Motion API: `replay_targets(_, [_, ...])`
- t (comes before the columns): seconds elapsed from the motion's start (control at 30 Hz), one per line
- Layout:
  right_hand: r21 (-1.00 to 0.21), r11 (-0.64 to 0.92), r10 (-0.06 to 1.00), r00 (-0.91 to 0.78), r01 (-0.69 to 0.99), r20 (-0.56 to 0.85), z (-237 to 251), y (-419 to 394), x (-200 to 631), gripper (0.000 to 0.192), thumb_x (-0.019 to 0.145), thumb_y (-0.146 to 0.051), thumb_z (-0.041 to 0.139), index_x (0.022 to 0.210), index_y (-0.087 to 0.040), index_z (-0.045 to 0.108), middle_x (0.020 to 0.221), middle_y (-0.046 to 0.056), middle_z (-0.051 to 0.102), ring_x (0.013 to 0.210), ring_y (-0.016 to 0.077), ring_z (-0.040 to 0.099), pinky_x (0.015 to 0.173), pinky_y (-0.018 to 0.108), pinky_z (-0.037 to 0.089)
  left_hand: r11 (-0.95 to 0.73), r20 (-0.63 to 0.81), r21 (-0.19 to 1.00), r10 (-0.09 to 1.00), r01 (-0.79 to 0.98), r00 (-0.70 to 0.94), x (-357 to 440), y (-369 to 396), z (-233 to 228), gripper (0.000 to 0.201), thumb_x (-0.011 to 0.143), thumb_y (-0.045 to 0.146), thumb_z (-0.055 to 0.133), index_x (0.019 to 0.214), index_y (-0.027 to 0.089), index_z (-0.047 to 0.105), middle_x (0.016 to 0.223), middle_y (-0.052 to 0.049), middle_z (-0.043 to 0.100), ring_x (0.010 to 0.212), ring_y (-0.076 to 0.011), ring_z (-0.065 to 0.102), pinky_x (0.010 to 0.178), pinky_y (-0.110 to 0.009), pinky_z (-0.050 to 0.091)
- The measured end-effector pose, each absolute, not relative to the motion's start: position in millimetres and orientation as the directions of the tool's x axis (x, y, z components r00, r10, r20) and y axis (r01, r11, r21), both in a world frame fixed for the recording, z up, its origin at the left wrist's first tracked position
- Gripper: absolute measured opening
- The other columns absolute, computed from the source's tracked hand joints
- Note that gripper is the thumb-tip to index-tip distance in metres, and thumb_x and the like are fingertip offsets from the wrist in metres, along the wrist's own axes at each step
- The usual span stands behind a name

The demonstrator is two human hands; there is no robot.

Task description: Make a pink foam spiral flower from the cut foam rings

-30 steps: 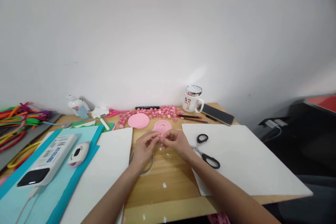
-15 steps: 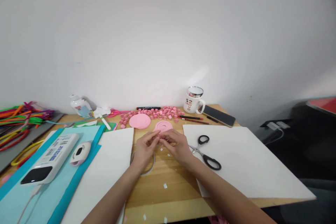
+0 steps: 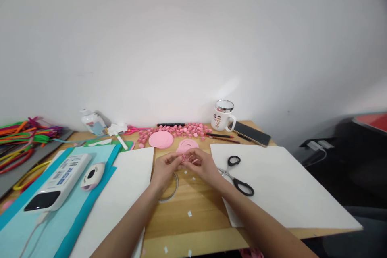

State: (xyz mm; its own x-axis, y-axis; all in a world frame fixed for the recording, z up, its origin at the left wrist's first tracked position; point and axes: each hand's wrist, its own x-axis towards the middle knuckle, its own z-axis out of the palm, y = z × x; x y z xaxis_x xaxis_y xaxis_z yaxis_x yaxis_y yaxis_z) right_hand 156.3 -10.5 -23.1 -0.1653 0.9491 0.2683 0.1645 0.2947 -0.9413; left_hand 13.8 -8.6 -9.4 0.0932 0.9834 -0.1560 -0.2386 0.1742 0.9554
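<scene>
My left hand (image 3: 163,168) and my right hand (image 3: 203,165) meet over the middle of the wooden desk (image 3: 196,205). Together their fingertips pinch a small pink paper strip (image 3: 186,159), which curls between them. Just behind the hands lies a pink paper ring (image 3: 187,145), and to its left a stack of pink paper discs (image 3: 161,139). A heap of several small pink rolled pieces (image 3: 181,129) runs along the back of the desk. A clear tape roll (image 3: 171,188) lies partly under my left wrist.
Black scissors (image 3: 238,174) lie on a white sheet (image 3: 281,185) at right. Another white sheet (image 3: 121,197) and blue paper (image 3: 18,229) with a white power bank (image 3: 57,183) are at left. A mug (image 3: 223,115), phone (image 3: 252,133), pencils and coloured pipe cleaners (image 3: 21,137) line the back.
Both hands have shifted slightly while working the pink strip; the strip now shows more as a curl between the fingertips. Nothing else on the desk moved.
</scene>
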Motion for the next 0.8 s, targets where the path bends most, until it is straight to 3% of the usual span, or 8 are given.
replay_targets(0.17, [-0.904,0.365,0.929,-0.156,0.224,0.336,-23.1,-10.7,156.2,0.012,0.07,-0.024,0.061,0.08,-0.019,0.058,0.082,0.002,0.057,0.067,0.0115,0.056,0.058,0.023,0.049,0.221,-0.204,0.916,0.975,-0.335,0.086,13.8,-7.0,-12.1,0.026,0.05,0.023,0.078,0.072,0.01,0.069,0.073,-0.007,0.071,0.069,-0.0165,0.065,0.071,-0.028,0.051])
replay_targets(0.57, [-0.907,0.337,0.941,-0.12,0.251,0.317,-29.0,-9.4,154.8,0.011,0.072,-0.027,0.059,0.078,-0.018,0.058,0.077,0.003,0.059,0.067,0.0129,0.058,0.061,0.026,0.052,0.228,-0.2,0.946,0.97,-0.23,0.141,14.3,-9.1,-10.2,0.025,0.056,0.024,0.075,0.076,0.009,0.07,0.075,-0.009,0.071,0.066,-0.0175,0.066,0.073,-0.03,0.051])
replay_targets(0.8, [-0.91,0.322,0.946,-0.113,0.262,0.303,-31.1,-7.0,156.1,0.012,0.073,-0.027,0.057,0.08,-0.017,0.059,0.081,0.004,0.062,0.07,0.0146,0.06,0.063,0.027,0.052,0.247,-0.213,0.93,0.966,-0.27,0.15,15.3,-10.3,-7.0,0.028,0.056,0.022,0.075,0.079,0.008,0.069,0.078,-0.01,0.071,0.066,-0.0181,0.066,0.076,-0.033,0.051])
